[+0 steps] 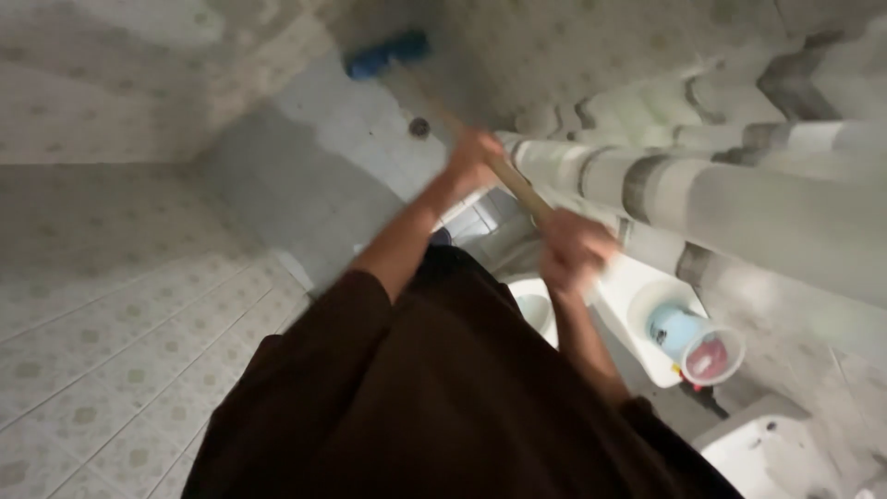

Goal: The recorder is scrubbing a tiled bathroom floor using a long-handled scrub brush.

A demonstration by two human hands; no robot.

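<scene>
Both hands are clenched around a long wooden handle [517, 185] that ends in a blue brush head [386, 54]. The left hand [473, 159] grips higher up the stick, farther from the body and nearer the brush; the right hand [575, 251] grips the lower end, close to the dark brown garment [434, 397] the person wears. The handle's long axis runs diagonally away from the person, from the right hand at lower right up and to the left through the left hand, so the brush head lies well beyond both hands, up-left of them, pressed against or just at the patterned tiled wall [120, 102] near where it meets the grey floor [305, 176]; the blur makes the exact contact hard to tell. A small round drain [419, 127] sits in the floor just beside the stick's line, between the brush head and the left hand. To the right hangs a grey and white striped curtain [739, 194], touching or nearly touching the handle. Below it a white ledge [637, 333] carries a light blue plastic cup [688, 340] lying tilted with its reddish inside showing.
</scene>
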